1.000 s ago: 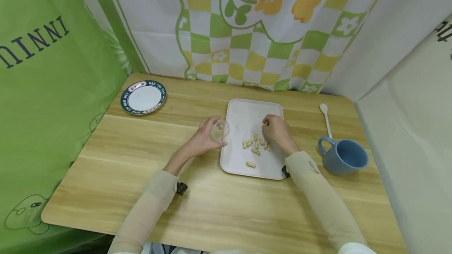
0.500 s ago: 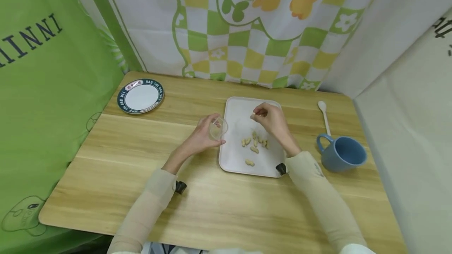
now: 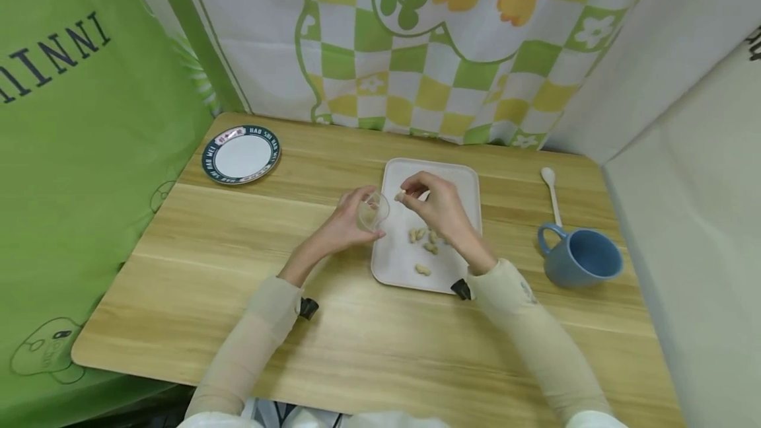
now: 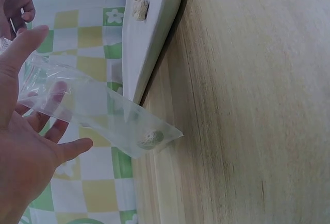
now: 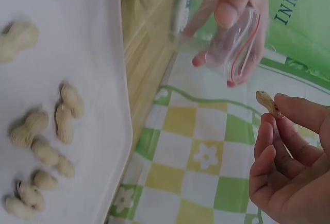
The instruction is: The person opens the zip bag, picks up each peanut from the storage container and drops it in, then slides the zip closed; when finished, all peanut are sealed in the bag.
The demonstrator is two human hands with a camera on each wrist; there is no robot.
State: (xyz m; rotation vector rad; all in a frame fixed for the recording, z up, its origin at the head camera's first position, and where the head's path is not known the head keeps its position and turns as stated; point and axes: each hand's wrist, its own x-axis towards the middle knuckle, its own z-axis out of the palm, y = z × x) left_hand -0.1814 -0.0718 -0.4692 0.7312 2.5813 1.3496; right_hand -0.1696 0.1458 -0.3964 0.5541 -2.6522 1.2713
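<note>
In the head view my left hand [image 3: 347, 223] holds a clear zip bag [image 4: 87, 100] near the tray's left edge, thumb and fingers around its spread mouth. One peanut [image 4: 150, 139] lies in the bag's bottom corner, seen from the left wrist. Between thumb and fingertips, my right hand [image 3: 442, 210] pinches another peanut [image 5: 267, 102] in its shell, a short way to the right of the bag's mouth and apart from it. Several unshelled peanuts [image 5: 30, 127] lie below on the white tray [image 3: 389, 263]; the right hand and wrist hide some of them in the head view.
A blue mug [image 3: 579, 257] stands right of the tray, with a white spoon [image 3: 553, 197] behind it. At the table's far left sits a dark-rimmed plate [image 3: 242, 154]. Patterned cloth [image 3: 428, 84] hangs along the back edge, green cloth [image 3: 89, 150] along the left.
My right hand has lifted from the peanuts on the tray and moved left toward the bag, a peanut between its fingertips. The left hand stays at nearly the same place with the bag.
</note>
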